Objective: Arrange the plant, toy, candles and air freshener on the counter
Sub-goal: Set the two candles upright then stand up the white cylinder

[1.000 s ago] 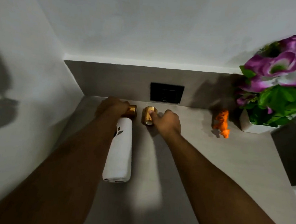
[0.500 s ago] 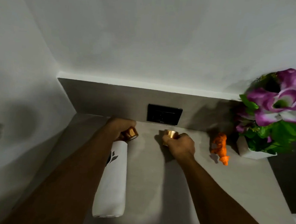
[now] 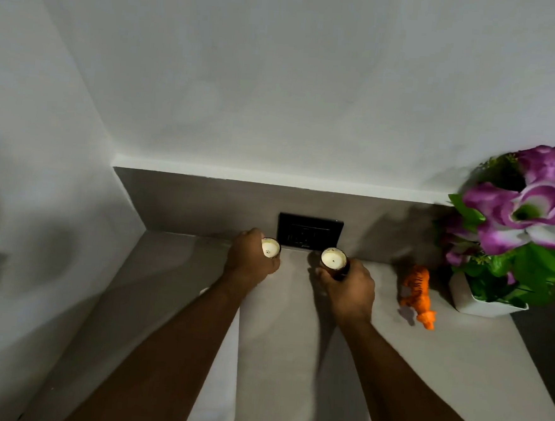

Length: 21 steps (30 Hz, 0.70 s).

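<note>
My left hand (image 3: 249, 260) grips a small candle (image 3: 270, 248) in a dark gold holder, its white wax facing up. A second candle (image 3: 333, 259) of the same kind sits in my right hand (image 3: 348, 289). Both are held near the back of the grey counter (image 3: 293, 343), below the black socket. A white air freshener can (image 3: 221, 387) lies on its side under my left forearm, partly hidden. To the right stands an orange toy tiger (image 3: 417, 294), and beside it a plant (image 3: 528, 228) with purple flowers in a white pot.
A black wall socket (image 3: 310, 232) is set in the grey backsplash just behind the candles. White walls close the corner at the left and back. The counter ends at a dark edge (image 3: 542, 344) on the right.
Both candles lay tipped on their sides before; now both are turned upright in my hands. My right hand has moved to the right. The camera has tilted upward.
</note>
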Tool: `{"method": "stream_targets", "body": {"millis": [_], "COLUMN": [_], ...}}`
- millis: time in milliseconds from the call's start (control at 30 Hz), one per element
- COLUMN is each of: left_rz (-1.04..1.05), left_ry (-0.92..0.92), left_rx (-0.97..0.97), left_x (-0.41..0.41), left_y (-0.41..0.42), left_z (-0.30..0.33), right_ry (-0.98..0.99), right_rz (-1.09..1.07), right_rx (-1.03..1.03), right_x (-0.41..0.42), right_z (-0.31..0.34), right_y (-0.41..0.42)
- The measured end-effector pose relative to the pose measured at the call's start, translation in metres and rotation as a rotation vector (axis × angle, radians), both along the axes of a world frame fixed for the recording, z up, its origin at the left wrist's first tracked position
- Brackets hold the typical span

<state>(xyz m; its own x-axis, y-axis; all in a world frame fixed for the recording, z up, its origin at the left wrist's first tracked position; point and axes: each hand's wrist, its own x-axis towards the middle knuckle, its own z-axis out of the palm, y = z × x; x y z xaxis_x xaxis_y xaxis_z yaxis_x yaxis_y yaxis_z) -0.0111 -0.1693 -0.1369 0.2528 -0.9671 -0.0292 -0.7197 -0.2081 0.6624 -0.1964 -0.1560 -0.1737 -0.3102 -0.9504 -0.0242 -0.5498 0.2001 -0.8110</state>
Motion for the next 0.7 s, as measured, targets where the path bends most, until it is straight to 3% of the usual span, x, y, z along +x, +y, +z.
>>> {"method": "stream_targets", "body": {"millis": [167, 333, 533, 633, 700], "left_rz": [-0.053, -0.022, 0.13, 0.18, 0.21], "left_ry": [-0.04, -0.175, 0.213, 0.436, 0.474], "left_rx": [0.036, 0.218, 0.524, 0.53, 0.509], "left_x": [0.002, 0.026, 0.054, 0.051, 0.051], "left_y": [0.002, 0.031, 0.114, 0.141, 0.148], "left_z": [0.004, 0.022, 0.028, 0.024, 0.019], "right_ry": [0.025, 0.104, 0.629, 0.709, 0.723], "right_rz": [-0.006, 0.057, 0.365, 0.429, 0.445], "right_rx": [0.022, 0.08, 0.021, 0.073, 0.106], "right_x": [-0.002, -0.003, -0.006, -0.001, 0.001], "right_z": [0.002, 0.009, -0.022, -0.028, -0.029], "right_y": [-0.001, 0.033, 0.133, 0.158, 0.161]}}
